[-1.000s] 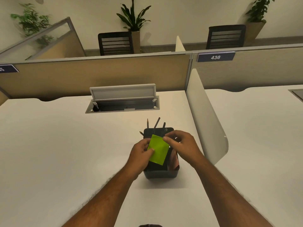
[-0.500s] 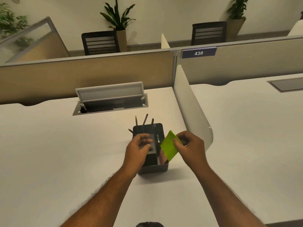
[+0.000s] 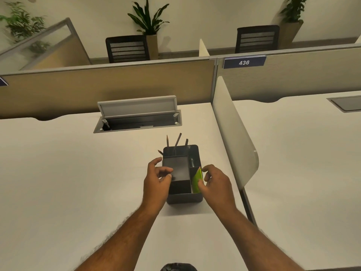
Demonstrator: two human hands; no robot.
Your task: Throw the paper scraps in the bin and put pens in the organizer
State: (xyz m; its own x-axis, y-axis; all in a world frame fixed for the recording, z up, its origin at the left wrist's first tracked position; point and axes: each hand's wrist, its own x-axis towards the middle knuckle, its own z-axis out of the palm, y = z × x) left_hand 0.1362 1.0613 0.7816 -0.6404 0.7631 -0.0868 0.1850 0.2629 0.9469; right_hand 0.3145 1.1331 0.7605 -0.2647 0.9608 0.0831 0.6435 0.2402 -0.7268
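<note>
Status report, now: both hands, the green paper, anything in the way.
Left hand open, at the organizer rim, empty. Right hand pinching green paper, standing in the right front compartment. Pencils in back. Nothing blocking.

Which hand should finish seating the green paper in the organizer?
Right. The right hand already pinches the green paper at the organizer's near-right slot; the left hand hovers empty at the opposite side.
</note>
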